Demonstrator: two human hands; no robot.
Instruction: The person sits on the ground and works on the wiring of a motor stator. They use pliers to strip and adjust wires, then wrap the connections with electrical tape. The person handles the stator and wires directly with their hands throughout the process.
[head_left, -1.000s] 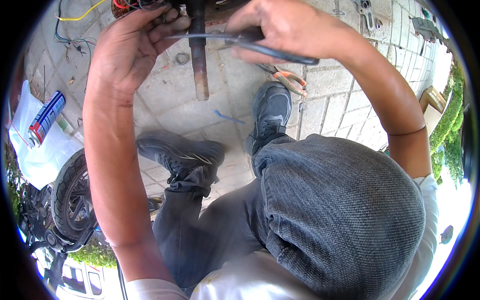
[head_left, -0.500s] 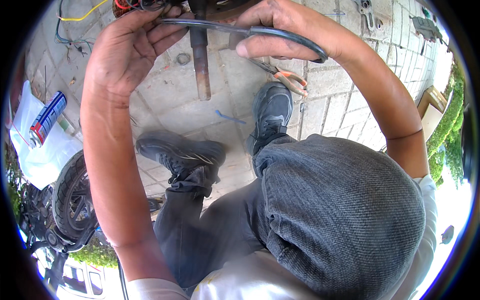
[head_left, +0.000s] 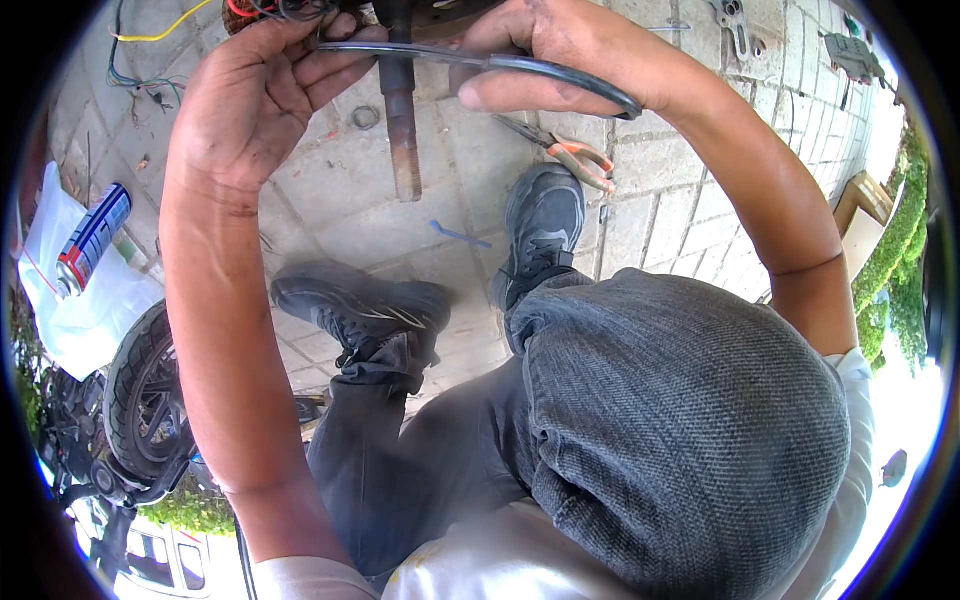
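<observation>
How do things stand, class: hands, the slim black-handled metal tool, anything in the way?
Right hand gripping the tool; left hand at thin dark wires, grip unclear. Tool crosses before rusty-ended cylindrical metal shaft, contact unclear.

A floor of pale grey rectangular paving blocks [head_left: 660, 222] spreads outdoors; a leafy green hedge [head_left: 903, 255] curves along the right edge, and strong white daylight [head_left: 915, 425] glares just below it.

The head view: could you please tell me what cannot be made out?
In the head view:
Whatever the left hand may grip: hidden by its fingers.
Metal shaft, upper end: cut off by the upper edge.
Dark-handled tool, part inside the right hand: hidden by that hand.
Wheel, rightmost part: hidden by the left forearm.
</observation>
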